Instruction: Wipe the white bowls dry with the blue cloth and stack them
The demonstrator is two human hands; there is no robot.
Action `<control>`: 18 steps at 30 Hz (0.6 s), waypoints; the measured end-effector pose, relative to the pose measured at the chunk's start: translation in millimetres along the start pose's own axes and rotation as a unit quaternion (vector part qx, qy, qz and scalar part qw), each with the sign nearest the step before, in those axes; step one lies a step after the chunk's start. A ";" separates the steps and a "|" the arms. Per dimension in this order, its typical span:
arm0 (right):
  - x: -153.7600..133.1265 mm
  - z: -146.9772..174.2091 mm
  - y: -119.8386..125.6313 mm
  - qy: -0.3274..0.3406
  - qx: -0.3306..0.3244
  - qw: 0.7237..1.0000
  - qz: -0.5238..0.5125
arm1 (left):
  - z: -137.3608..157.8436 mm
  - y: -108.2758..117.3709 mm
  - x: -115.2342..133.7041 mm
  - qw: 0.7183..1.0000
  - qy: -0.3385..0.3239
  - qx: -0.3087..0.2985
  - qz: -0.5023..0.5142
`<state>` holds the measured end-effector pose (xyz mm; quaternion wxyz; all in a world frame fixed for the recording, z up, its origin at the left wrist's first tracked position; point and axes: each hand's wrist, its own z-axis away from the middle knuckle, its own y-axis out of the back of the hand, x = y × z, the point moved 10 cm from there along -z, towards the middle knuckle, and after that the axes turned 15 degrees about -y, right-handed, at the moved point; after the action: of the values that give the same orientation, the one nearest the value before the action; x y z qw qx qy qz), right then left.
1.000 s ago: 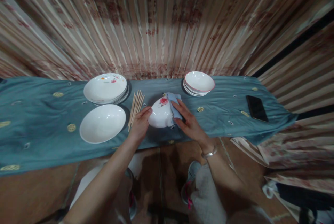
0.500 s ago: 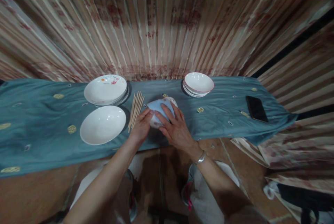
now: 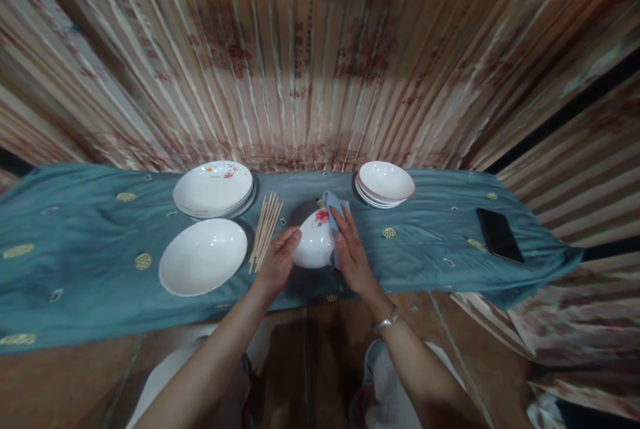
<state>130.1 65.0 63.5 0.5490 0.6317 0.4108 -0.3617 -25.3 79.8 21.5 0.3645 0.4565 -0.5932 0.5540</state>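
Observation:
Between my hands is a white bowl (image 3: 314,246) with a red flower on it, tilted over the table. My left hand (image 3: 278,257) grips its left edge, the thumb on the near surface. A light blue cloth (image 3: 336,205) is pressed to the bowl's right side by my right hand (image 3: 352,249), whose fingers lie along it. Just left of my left hand are several wooden chopsticks (image 3: 266,229), lying side by side. What my left fingers do behind the bowl is hidden.
A stack of floral plates (image 3: 213,187) stands at the back left, with a white oval dish (image 3: 203,259) in front. Stacked red-rimmed bowls (image 3: 386,182) sit back right. A black phone (image 3: 500,235) lies near the right end of the green tablecloth (image 3: 100,269).
The cloth has shifted from over the bowl to its right side, uncovering the white surface and red flower. My right hand has moved right with it. The whole view has tilted up slightly.

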 end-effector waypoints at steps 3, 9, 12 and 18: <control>18.8 -5.7 0.8 -0.037 0.016 0.998 -0.056 | -0.3 0.5 1.6 1.000 0.006 0.012 0.004; 66.7 -13.4 -13.9 -0.133 0.008 0.973 -0.189 | -2.6 4.1 -2.0 0.999 0.011 0.037 0.037; 77.7 -11.5 -24.1 -0.147 -0.004 0.967 -0.210 | -2.7 6.8 -5.0 0.996 0.024 0.061 0.064; 78.9 -8.8 -28.8 -0.119 -0.006 0.975 -0.189 | -2.1 11.3 -4.7 0.990 0.041 0.102 0.085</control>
<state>135.4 85.1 -18.3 0.5192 0.4924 0.4566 -0.5287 -34.7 82.2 13.6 0.2918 0.4162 -0.5548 0.6586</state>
